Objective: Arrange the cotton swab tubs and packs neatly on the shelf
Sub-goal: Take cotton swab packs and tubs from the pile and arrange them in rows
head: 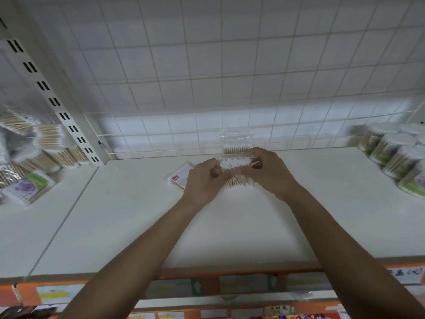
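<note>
Both hands meet at the middle back of the white shelf (138, 226). My left hand (203, 183) and my right hand (270, 171) together grip a clear pack of wooden cotton swabs (235, 162), its white tips facing me. Behind it another clear pack (235, 140) stands upright against the wire back. A flat pack with a pink label (180, 177) lies on the shelf just left of my left hand. Round tubs of swabs (395, 155) are grouped at the right end.
A heap of swab packs and a purple-and-green labelled box (27, 187) fills the neighbouring bay on the left, past the slotted upright (57, 104). A wire grid (230, 65) backs the shelf. An orange price rail (207, 286) runs along the front edge.
</note>
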`<state>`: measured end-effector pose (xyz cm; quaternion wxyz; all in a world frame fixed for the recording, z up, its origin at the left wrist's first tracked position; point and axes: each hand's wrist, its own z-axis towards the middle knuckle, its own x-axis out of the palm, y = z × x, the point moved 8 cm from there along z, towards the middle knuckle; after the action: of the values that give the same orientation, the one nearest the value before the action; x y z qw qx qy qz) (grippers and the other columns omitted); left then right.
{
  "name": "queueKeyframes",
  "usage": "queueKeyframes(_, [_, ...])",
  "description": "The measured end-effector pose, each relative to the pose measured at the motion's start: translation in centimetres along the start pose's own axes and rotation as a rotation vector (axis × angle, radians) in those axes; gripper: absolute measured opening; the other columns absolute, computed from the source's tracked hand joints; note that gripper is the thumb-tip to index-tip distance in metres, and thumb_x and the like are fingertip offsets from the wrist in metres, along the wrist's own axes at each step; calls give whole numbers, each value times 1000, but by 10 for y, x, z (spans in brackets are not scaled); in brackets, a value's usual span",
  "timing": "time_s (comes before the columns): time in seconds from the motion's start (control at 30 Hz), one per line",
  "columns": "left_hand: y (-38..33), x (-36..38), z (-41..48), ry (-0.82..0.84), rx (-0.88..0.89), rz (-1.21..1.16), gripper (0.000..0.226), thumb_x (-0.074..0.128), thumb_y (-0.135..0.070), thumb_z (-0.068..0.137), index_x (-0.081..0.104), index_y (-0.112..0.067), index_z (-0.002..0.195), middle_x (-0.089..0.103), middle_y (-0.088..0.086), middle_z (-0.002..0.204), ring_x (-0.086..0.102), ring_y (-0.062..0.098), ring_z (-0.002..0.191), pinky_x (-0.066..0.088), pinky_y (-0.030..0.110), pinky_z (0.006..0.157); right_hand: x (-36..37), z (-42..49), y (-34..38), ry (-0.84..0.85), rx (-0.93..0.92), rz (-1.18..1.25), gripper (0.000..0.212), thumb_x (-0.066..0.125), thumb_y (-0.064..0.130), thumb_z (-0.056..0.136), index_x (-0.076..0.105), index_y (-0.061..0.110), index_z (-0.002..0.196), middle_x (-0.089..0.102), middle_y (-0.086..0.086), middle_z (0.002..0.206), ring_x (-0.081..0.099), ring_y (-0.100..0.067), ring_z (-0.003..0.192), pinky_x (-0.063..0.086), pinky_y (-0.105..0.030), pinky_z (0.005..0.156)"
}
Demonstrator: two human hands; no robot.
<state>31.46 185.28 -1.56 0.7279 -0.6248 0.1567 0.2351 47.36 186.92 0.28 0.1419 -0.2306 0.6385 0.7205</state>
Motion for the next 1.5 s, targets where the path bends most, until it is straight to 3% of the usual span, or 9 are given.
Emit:
queueKeyframes(0.23, [-1,7,13,-15,-7,23,6,70,-20,83,65,-18,86,64,-8,80,55,-5,66,39,3,64,-18,5,-14,-204,41,2,44,74,23,78,57,17,118,61,4,94,59,-9,80,41,-10,65])
queueKeyframes(0.33, [0,5,18,-73,-20,40,12,70,-19,83,67,-15,93,68,-4,86,60,5,75,46,14,76,-16,8,-14,-208,19,14,45,72,18,79,52,15,120,59,4,98,60,-8,80,42,-11,66])
queueKeyframes(0.57, [0,3,18,-129,-36,105,17,69,-21,83,64,-14,98,66,-5,87,60,7,74,46,22,80,-5,14,-11,-190,-65,-163,50,71,16,79,48,15,123,55,-3,110,57,-11,76,49,-29,80])
queueKeyframes(0.83, [-2,6,17,-110,-70,37,25,70,-12,80,60,-14,103,65,-3,86,60,6,73,42,9,67,-2,16,-12,-206,-71,-194,48,67,7,80,45,10,122,59,-5,102,57,-14,80,48,-31,79])
queueKeyframes(0.97, [-3,7,17,-101,-71,47,27,69,-11,80,59,-12,106,64,-3,87,64,11,82,46,18,77,-1,17,-13,-221,-73,-226,48,67,7,80,44,10,123,58,-6,105,57,-15,80,49,-35,82])
queueKeyframes(1.13, [-7,2,15,-98,-9,141,39,69,-14,82,58,-11,119,65,3,105,63,14,96,48,28,91,-8,7,-3,-308,-121,-274,65,74,19,78,38,10,132,45,-11,126,52,-26,108,42,-30,89])
queueKeyframes(1.23, [-14,-13,12,-146,85,268,39,67,-15,83,59,-12,121,63,5,112,60,19,100,48,33,91,-10,-6,26,-387,-269,-291,55,71,11,78,46,7,127,47,-13,123,51,-30,108,44,-34,91])
queueKeyframes(1.37, [-7,-34,9,-163,121,529,38,62,-24,87,57,-17,125,57,7,123,46,28,116,36,30,94,20,-10,54,-273,-366,-304,39,67,7,80,56,8,117,55,-9,115,57,-28,98,41,-28,82])
queueKeyframes(1.5, [32,-52,6,-97,-100,652,57,59,-44,87,44,-16,135,49,10,132,34,31,126,35,37,100,66,-9,57,-72,-372,-322,35,63,9,83,57,10,118,58,-8,114,57,-25,104,43,-34,92])
